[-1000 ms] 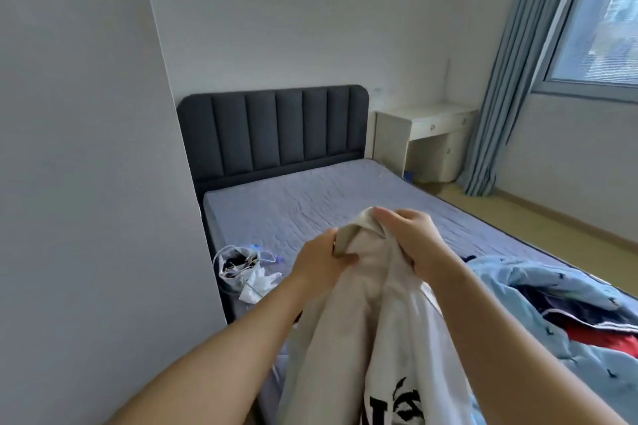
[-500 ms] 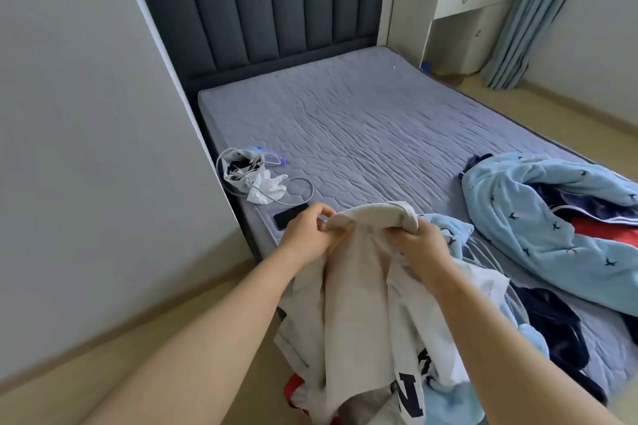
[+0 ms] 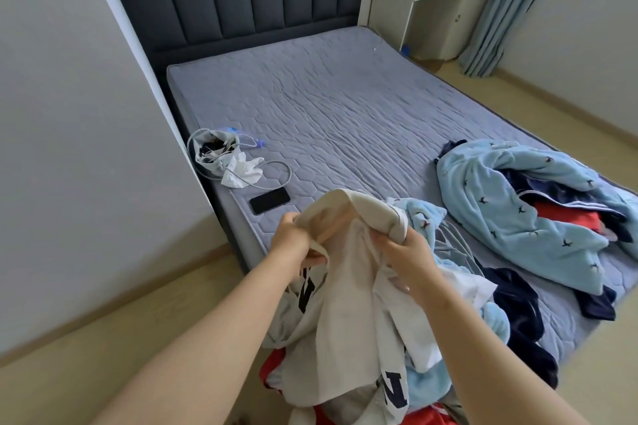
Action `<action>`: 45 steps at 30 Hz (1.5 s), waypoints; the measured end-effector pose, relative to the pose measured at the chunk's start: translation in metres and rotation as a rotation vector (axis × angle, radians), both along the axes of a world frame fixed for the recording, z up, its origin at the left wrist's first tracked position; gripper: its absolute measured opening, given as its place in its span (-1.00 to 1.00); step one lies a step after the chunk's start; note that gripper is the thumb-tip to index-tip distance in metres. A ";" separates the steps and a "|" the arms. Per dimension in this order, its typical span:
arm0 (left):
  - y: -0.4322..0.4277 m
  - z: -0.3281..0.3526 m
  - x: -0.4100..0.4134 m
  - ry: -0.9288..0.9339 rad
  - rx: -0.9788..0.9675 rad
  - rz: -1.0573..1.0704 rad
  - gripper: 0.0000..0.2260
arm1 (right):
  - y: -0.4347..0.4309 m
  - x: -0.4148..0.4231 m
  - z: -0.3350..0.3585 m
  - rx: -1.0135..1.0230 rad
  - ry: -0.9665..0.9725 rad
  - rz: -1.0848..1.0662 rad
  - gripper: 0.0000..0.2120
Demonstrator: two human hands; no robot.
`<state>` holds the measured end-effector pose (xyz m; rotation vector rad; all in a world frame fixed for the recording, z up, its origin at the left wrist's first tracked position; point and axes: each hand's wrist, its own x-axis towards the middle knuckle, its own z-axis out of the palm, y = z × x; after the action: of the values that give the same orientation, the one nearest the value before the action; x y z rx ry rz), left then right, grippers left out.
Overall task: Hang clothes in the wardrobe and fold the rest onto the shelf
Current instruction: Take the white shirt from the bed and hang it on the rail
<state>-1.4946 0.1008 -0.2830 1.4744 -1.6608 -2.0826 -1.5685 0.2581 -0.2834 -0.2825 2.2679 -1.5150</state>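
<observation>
Sweatshirt (image 3: 348, 304) gripped in left hand (image 3: 291, 241) and right hand (image 3: 411, 259), lower centre; heap of clothes (image 3: 500, 203) unsorted on bed (image 3: 345, 107), right side; nothing hung yet, probably.

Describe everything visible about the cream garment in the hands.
The cream garment looks like soft knit cotton, with a ribbed band on top and navy block letters. The left hand and right hand grip its bunched upper edge; the rest hangs crumpled onto the clothes pile below.
</observation>
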 end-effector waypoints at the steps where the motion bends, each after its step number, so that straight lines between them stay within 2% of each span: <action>1: -0.001 0.010 -0.002 0.054 0.050 0.036 -0.73 | -0.005 0.001 0.004 -0.005 0.009 -0.021 -0.97; 4: -0.010 0.052 -0.014 0.234 0.081 0.127 -0.67 | -0.018 -0.008 0.038 -0.083 0.069 -0.051 -0.83; 7: -0.020 0.101 -0.020 0.436 0.048 0.155 -0.60 | -0.027 -0.022 0.092 -0.269 0.107 -0.038 -0.65; 10: -0.019 0.138 -0.019 0.633 -0.020 0.123 -0.63 | -0.031 -0.033 0.132 -0.457 0.072 -0.055 -0.60; 11: -0.017 0.146 -0.017 0.671 -0.032 0.137 -0.68 | -0.033 -0.036 0.138 -0.452 0.106 -0.071 -0.63; 13: -0.014 0.152 -0.015 0.668 -0.040 0.201 -0.71 | -0.034 -0.041 0.133 -0.284 0.224 -0.092 -0.69; 15: -0.011 0.145 -0.011 0.617 -0.019 0.281 -0.72 | -0.032 -0.042 0.113 -0.026 0.281 -0.086 -0.75; 18: -0.007 0.128 -0.005 0.577 0.022 0.425 -0.75 | -0.022 -0.028 0.074 0.309 0.242 -0.018 -0.61; 20: -0.008 0.123 -0.002 0.586 0.027 0.499 -0.75 | -0.018 -0.017 0.053 0.389 0.177 0.056 -0.67; 22: -0.008 0.124 -0.001 0.593 0.007 0.524 -0.74 | -0.017 -0.009 0.039 0.335 0.126 0.085 -0.83; 27: -0.011 0.127 0.005 0.586 -0.034 0.509 -0.77 | -0.027 -0.007 0.051 -0.044 -0.172 0.028 -0.78; 32: -0.021 0.140 0.011 0.664 -0.046 0.594 -0.78 | -0.035 -0.010 0.108 -0.564 -0.459 0.009 -0.78; 34: -0.023 0.148 0.013 0.733 -0.076 0.583 -0.70 | -0.033 -0.010 0.137 -0.605 -0.447 0.056 -0.64; 36: -0.024 0.157 0.015 0.789 -0.139 0.538 -0.67 | -0.031 -0.008 0.163 -0.670 -0.323 0.059 -0.34; 38: -0.024 0.166 0.016 0.832 -0.183 0.516 -0.68 | -0.029 -0.009 0.183 -0.742 -0.257 0.006 -0.27; 40: -0.023 0.171 0.014 0.844 -0.193 0.511 -0.70 | -0.029 -0.019 0.188 -0.645 -0.246 -0.047 -0.51; 41: -0.022 0.170 0.013 0.829 -0.188 0.503 -0.70 | -0.031 -0.023 0.186 -0.541 -0.239 -0.083 -0.65; 42: -0.022 0.167 0.011 0.795 -0.178 0.495 -0.70 | -0.033 -0.029 0.177 -0.427 -0.223 -0.107 -0.70; 45: -0.021 0.140 0.010 0.610 -0.117 0.476 -0.71 | -0.041 -0.028 0.134 -0.100 -0.080 -0.047 -0.61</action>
<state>-1.4848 0.0801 -0.1426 0.9335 -1.0559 -1.8601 -1.5965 0.2173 -0.1498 -0.1941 2.1549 -1.6360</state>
